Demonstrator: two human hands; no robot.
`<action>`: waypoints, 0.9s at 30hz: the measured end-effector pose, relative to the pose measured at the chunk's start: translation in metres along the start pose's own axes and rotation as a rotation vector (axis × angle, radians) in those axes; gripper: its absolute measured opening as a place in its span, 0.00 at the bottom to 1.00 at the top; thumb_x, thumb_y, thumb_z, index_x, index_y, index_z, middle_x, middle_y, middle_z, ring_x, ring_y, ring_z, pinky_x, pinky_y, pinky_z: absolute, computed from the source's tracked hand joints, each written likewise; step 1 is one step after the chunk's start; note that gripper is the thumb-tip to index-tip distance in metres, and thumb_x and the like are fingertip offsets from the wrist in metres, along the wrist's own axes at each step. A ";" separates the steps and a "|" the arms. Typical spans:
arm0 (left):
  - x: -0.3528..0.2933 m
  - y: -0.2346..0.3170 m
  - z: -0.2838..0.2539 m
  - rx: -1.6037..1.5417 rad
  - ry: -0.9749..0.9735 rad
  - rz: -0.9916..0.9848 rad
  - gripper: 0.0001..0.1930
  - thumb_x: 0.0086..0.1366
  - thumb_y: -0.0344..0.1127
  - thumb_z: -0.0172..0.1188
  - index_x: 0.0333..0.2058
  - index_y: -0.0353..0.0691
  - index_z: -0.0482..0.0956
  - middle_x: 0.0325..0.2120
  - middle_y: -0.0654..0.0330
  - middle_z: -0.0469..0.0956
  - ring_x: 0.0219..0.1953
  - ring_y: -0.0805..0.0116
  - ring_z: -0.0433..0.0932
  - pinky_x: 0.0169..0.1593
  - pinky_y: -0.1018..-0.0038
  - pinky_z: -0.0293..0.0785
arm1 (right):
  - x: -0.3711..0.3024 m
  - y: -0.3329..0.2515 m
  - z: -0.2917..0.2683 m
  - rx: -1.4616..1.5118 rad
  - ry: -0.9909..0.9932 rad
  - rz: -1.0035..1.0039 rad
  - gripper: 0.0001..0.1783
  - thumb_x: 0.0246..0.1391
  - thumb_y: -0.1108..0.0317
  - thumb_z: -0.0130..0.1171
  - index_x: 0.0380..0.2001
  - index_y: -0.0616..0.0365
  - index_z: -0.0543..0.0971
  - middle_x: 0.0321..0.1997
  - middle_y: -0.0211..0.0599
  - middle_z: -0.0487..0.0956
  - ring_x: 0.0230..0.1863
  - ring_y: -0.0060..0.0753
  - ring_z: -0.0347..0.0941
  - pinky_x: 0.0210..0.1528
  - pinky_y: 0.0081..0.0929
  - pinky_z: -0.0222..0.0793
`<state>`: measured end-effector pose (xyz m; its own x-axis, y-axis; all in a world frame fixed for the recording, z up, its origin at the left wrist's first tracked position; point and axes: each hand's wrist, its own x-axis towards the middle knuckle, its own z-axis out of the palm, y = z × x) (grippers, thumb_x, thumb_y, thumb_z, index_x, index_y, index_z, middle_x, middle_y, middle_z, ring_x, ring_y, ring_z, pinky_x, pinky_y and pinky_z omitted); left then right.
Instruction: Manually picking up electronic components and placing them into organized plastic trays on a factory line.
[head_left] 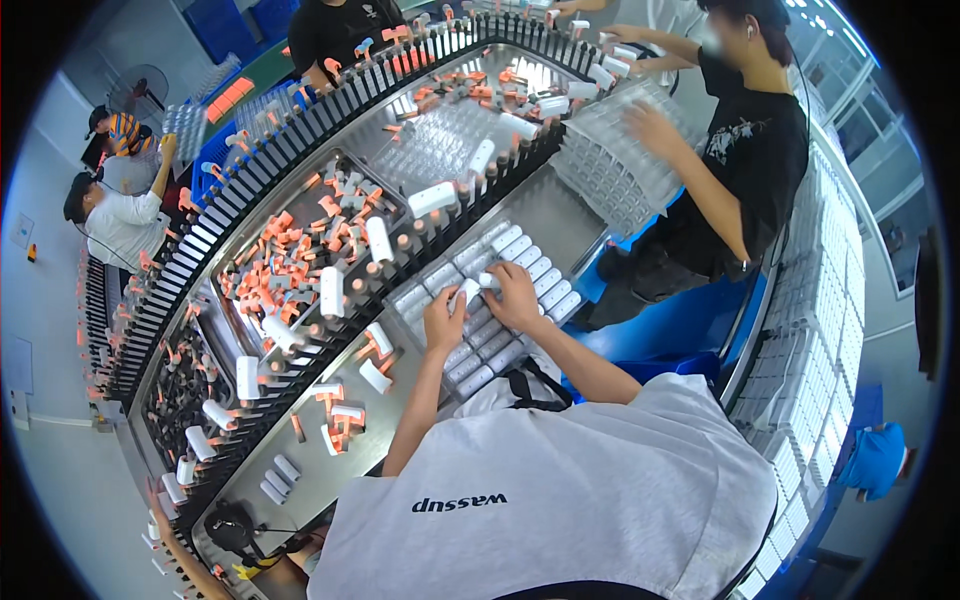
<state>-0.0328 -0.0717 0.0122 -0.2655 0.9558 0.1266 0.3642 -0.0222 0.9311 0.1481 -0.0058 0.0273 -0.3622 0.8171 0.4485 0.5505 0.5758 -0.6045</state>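
Note:
A clear plastic tray (437, 279) with rows of compartments lies in front of me, many of them filled with white oblong plastic casings (543, 268). Over the middle of this tray, my left hand (446, 318) pinches a small white casing (468, 290) between thumb and fingers. Close beside it, the fingers of my right hand (513, 301) are closed on another white piece (489, 281). The two pieces nearly meet; whether they touch I cannot make out.
Left of the tray, white casings (376, 376) and orange-and-grey parts (342, 414) lie on the metal table (385, 430). Beyond runs a black slatted conveyor (290, 398) around metal trays of orange parts (275, 262). At right, a co-worker (745, 150) stands by stacked clear trays (625, 160).

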 end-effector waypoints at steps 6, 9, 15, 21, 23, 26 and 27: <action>0.010 -0.003 -0.005 0.023 -0.001 0.041 0.16 0.77 0.40 0.61 0.51 0.31 0.82 0.37 0.52 0.89 0.27 0.66 0.88 0.32 0.71 0.79 | 0.010 -0.005 0.001 0.004 0.034 -0.023 0.23 0.48 0.69 0.70 0.50 0.58 0.80 0.51 0.46 0.79 0.57 0.55 0.74 0.62 0.49 0.68; 0.002 0.000 0.000 -0.011 0.006 0.050 0.15 0.76 0.38 0.61 0.50 0.30 0.82 0.35 0.52 0.88 0.26 0.66 0.87 0.31 0.71 0.79 | 0.003 -0.001 0.000 -0.013 0.028 0.016 0.23 0.48 0.68 0.70 0.50 0.58 0.80 0.51 0.46 0.79 0.57 0.55 0.74 0.63 0.49 0.68; 0.021 -0.007 0.005 -0.039 0.163 0.115 0.17 0.70 0.38 0.68 0.50 0.31 0.83 0.36 0.49 0.86 0.34 0.56 0.87 0.40 0.64 0.80 | 0.025 0.008 -0.003 -0.009 0.038 -0.022 0.25 0.45 0.70 0.71 0.51 0.58 0.80 0.52 0.47 0.79 0.57 0.58 0.74 0.62 0.50 0.69; 0.012 -0.003 -0.001 0.190 0.269 0.246 0.18 0.66 0.37 0.71 0.49 0.33 0.80 0.45 0.46 0.80 0.49 0.44 0.79 0.53 0.56 0.76 | 0.014 0.010 0.007 -0.022 -0.020 0.078 0.26 0.45 0.68 0.69 0.51 0.56 0.80 0.55 0.48 0.79 0.59 0.58 0.74 0.64 0.51 0.68; 0.019 -0.004 -0.001 0.237 0.270 0.248 0.17 0.66 0.36 0.71 0.49 0.34 0.80 0.46 0.48 0.80 0.50 0.44 0.78 0.55 0.54 0.74 | 0.022 0.011 0.010 -0.019 -0.009 0.071 0.26 0.46 0.68 0.69 0.52 0.56 0.80 0.55 0.48 0.79 0.59 0.58 0.73 0.64 0.52 0.68; 0.033 0.000 0.003 0.326 0.230 0.267 0.17 0.65 0.37 0.71 0.48 0.36 0.81 0.45 0.49 0.80 0.50 0.43 0.76 0.57 0.51 0.71 | 0.032 0.018 0.006 -0.019 -0.018 0.077 0.26 0.46 0.68 0.69 0.52 0.56 0.80 0.55 0.48 0.79 0.60 0.58 0.74 0.64 0.51 0.68; 0.037 0.003 0.004 0.338 0.205 0.256 0.17 0.66 0.38 0.70 0.48 0.36 0.81 0.45 0.49 0.81 0.50 0.43 0.76 0.57 0.50 0.70 | 0.035 0.019 0.004 -0.024 -0.020 0.065 0.27 0.45 0.69 0.70 0.52 0.56 0.80 0.56 0.48 0.79 0.60 0.57 0.74 0.64 0.51 0.69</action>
<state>-0.0376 -0.0356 0.0178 -0.2876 0.8535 0.4345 0.7023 -0.1205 0.7016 0.1432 0.0341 0.0286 -0.3397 0.8534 0.3954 0.5916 0.5207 -0.6156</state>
